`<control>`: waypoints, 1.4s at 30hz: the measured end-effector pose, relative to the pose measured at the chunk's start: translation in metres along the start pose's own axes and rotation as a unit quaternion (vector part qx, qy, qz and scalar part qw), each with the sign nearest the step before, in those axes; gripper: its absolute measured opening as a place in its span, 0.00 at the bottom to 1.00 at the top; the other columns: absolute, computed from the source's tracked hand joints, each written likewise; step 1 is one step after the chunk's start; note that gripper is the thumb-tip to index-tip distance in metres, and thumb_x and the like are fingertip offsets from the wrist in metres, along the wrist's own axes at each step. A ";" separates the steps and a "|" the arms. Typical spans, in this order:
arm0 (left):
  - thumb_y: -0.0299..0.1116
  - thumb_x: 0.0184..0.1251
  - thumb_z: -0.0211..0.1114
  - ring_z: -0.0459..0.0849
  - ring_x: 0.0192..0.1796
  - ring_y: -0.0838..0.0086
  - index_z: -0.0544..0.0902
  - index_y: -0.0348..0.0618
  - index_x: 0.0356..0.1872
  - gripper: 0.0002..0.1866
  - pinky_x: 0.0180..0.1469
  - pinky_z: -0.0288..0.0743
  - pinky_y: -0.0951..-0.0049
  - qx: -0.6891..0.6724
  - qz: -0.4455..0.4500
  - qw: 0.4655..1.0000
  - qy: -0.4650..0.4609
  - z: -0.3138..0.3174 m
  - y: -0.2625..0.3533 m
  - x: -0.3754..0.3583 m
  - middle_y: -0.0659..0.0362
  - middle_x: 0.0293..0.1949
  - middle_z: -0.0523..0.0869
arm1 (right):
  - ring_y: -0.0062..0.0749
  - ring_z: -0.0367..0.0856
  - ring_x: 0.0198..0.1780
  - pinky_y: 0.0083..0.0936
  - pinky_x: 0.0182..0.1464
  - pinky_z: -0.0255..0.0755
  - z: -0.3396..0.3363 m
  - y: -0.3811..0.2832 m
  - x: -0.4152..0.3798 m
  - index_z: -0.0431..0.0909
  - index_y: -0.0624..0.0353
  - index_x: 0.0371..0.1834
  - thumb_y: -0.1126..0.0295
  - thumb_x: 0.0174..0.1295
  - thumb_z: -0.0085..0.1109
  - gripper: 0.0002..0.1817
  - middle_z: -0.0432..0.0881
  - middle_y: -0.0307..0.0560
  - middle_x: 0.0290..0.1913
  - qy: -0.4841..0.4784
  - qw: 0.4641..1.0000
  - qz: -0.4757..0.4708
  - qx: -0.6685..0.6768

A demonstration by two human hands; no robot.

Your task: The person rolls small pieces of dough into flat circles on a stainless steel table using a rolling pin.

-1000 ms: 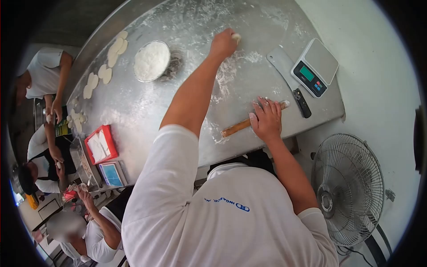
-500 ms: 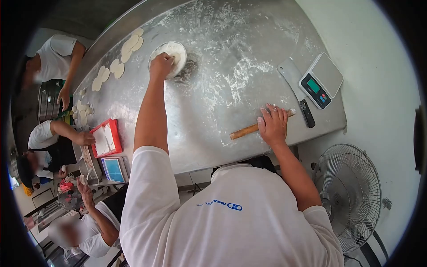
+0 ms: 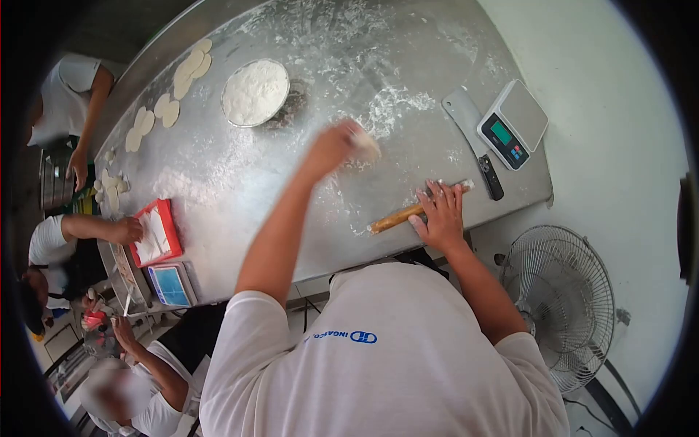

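My left hand [image 3: 338, 149], smeared by motion, is closed on a pale, floury piece of dough [image 3: 367, 147] above the steel table. Behind it to the left stands a round metal bowl [image 3: 226, 115] filled with white flour [image 3: 256, 91]. My right hand [image 3: 441, 218] lies over a wooden rolling pin [image 3: 397, 218] near the table's front edge. Its fingers are stretched and spread across the pin, with flour on them. The pin's right end sticks out past the fingers.
A cleaver [image 3: 466, 116] and digital scale [image 3: 513, 124] lie at right. Flat dough rounds [image 3: 171, 113] line the far left. Co-workers sit at left, one person's hand [image 3: 128, 230] at a red tray [image 3: 169, 229] of white powder. A blue-topped scale [image 3: 170, 284] is nearby. A fan [image 3: 561, 298] stands at lower right.
My left hand has left the flour bowl and moved right and toward me, carrying the dough. My right hand still rests on the rolling pin. The whole view has shifted slightly.
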State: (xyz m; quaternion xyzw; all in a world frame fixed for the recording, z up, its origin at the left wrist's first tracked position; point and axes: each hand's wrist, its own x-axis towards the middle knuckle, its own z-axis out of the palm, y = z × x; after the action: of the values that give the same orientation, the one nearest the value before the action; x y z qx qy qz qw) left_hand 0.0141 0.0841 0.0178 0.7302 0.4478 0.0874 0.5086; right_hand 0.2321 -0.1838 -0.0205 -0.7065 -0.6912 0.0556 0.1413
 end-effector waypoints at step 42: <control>0.33 0.69 0.69 0.89 0.48 0.43 0.87 0.40 0.46 0.10 0.53 0.82 0.49 0.106 0.028 0.992 0.067 0.080 -0.002 -0.039 0.41 0.42 0.90 | 0.61 0.62 0.83 0.61 0.82 0.51 0.026 -0.015 0.141 0.70 0.50 0.83 0.43 0.77 0.53 0.37 0.66 0.62 0.84 0.013 0.993 0.080 -0.086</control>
State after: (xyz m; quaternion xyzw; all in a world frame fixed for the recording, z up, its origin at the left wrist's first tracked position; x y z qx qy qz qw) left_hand 0.0371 0.0025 -0.0084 0.7849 0.4667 0.1023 0.3946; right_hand 0.2156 -0.0405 -0.0250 -0.7697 -0.6328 -0.0023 0.0844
